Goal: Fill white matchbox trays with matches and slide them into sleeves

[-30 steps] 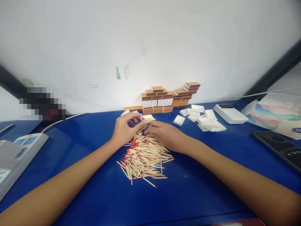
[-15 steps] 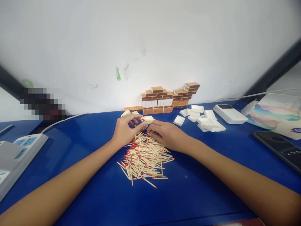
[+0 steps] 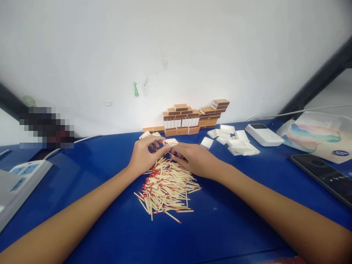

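Observation:
A small white matchbox tray (image 3: 171, 141) with matches in it is held at its left side by my left hand (image 3: 143, 154), whose thumb and fingers close around it. At the tray's near right edge is my right hand (image 3: 196, 158), its fingers curled inward. Whatever its fingertips pinch is hidden. Beneath and in front of both hands spreads a loose pile of red-tipped matches (image 3: 170, 187) on the blue table (image 3: 110, 216). Just behind my left hand lie more white trays (image 3: 145, 134), partly covered by it.
Orange-brown matchboxes (image 3: 182, 130) are stacked against the wall. Several white trays (image 3: 239, 144) lie in a heap to their right, near a white device (image 3: 265, 135), a plastic package (image 3: 316, 135) and a dark phone (image 3: 321, 176). A power strip (image 3: 30, 176) sits at left.
The whole view has shifted slightly, so things appear a little lower and further left. Both hands stay at the tray, with barely any visible finger movement.

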`<control>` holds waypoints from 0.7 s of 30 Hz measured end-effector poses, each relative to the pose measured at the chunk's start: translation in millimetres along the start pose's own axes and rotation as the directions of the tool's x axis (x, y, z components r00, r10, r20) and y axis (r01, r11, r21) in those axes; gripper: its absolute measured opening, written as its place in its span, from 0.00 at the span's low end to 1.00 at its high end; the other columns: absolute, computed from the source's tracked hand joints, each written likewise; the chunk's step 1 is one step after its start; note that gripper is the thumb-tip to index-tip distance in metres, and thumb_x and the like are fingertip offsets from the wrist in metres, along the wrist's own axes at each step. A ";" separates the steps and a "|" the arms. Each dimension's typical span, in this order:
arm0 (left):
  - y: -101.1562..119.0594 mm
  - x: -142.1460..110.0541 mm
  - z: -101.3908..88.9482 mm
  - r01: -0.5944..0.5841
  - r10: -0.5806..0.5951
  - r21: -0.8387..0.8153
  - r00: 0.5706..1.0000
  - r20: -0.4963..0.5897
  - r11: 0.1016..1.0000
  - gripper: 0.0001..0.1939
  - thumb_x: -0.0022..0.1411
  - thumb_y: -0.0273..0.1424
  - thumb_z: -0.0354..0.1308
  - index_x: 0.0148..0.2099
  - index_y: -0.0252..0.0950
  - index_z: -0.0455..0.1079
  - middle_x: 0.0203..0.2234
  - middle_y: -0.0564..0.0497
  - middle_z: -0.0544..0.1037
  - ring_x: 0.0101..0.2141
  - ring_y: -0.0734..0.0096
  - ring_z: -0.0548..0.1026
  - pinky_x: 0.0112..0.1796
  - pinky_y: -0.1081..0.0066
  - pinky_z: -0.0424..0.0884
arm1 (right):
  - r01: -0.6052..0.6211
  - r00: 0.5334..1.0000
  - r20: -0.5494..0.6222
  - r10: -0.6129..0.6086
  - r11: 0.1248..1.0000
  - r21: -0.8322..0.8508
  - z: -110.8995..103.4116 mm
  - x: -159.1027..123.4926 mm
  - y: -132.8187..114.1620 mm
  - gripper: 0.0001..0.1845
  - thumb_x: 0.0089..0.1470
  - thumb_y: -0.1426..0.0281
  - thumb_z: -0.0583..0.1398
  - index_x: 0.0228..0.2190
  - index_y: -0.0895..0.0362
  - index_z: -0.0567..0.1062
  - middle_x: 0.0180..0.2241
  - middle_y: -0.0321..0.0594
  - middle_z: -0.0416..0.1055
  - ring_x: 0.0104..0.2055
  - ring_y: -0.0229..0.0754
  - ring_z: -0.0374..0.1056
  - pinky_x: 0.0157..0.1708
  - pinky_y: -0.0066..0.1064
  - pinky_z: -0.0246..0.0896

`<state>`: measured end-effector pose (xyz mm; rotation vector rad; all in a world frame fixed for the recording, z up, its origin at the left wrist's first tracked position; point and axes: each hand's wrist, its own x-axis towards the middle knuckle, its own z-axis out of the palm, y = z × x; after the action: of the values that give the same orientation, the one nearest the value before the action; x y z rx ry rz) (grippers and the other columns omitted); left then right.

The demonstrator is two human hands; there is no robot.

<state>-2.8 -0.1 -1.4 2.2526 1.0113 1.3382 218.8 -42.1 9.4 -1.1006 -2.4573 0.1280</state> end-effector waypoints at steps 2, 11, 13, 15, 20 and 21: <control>0.2 0.0 0.0 0.000 0.000 0.008 1.000 0.001 1.000 0.14 0.61 0.41 0.71 0.45 0.38 0.81 0.32 0.50 0.83 0.29 0.70 0.77 0.30 0.70 0.74 | -0.004 1.000 0.005 0.004 1.000 -0.005 0.0 0.3 0.9 0.05 0.65 0.72 0.56 0.37 0.56 0.73 0.34 0.40 0.74 0.32 0.40 0.65 0.32 0.32 0.53; 0.3 -1.2 -0.2 -0.010 0.010 0.010 1.000 -0.002 1.000 0.14 0.62 0.40 0.70 0.45 0.38 0.81 0.32 0.50 0.83 0.28 0.70 0.77 0.30 0.69 0.74 | -0.004 1.000 0.027 0.004 1.000 0.020 -4.6 0.4 -3.2 0.05 0.65 0.72 0.57 0.38 0.56 0.74 0.35 0.40 0.75 0.35 0.41 0.67 0.34 0.33 0.56; 0.5 -1.0 -0.6 -0.007 0.007 0.015 1.000 -0.012 1.000 0.14 0.61 0.40 0.70 0.45 0.38 0.81 0.32 0.50 0.83 0.28 0.70 0.77 0.30 0.69 0.74 | -0.015 1.000 0.020 0.015 1.000 0.022 -4.9 0.4 -1.9 0.07 0.66 0.71 0.56 0.42 0.57 0.74 0.38 0.43 0.75 0.37 0.42 0.68 0.35 0.34 0.57; 1.0 -0.6 -0.9 -0.006 0.007 0.030 0.999 -0.034 1.000 0.13 0.62 0.40 0.70 0.45 0.38 0.81 0.32 0.50 0.83 0.28 0.70 0.77 0.30 0.69 0.74 | -0.020 0.999 0.037 0.020 1.000 0.007 -4.9 0.2 1.1 0.12 0.68 0.72 0.53 0.47 0.57 0.75 0.41 0.44 0.73 0.38 0.42 0.68 0.36 0.34 0.57; 2.2 0.5 -1.5 0.007 0.000 0.061 0.993 -0.115 0.998 0.13 0.62 0.38 0.69 0.47 0.38 0.81 0.34 0.49 0.83 0.31 0.69 0.78 0.30 0.69 0.74 | -0.004 0.996 0.086 0.006 1.000 -0.020 -6.4 -1.2 8.0 0.16 0.69 0.71 0.53 0.52 0.53 0.76 0.42 0.43 0.67 0.36 0.40 0.65 0.35 0.33 0.57; 2.4 0.6 -1.6 0.012 -0.005 0.058 0.993 -0.116 0.998 0.13 0.62 0.38 0.69 0.47 0.38 0.81 0.34 0.49 0.83 0.32 0.69 0.78 0.30 0.69 0.75 | -0.004 0.996 0.087 0.004 1.000 -0.009 -7.2 -1.4 8.2 0.15 0.69 0.70 0.53 0.51 0.53 0.77 0.42 0.43 0.67 0.36 0.40 0.65 0.36 0.32 0.57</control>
<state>-3.0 -1.5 1.2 2.2323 1.1112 1.4687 228.4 -38.2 13.2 -1.1257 -2.5345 0.1700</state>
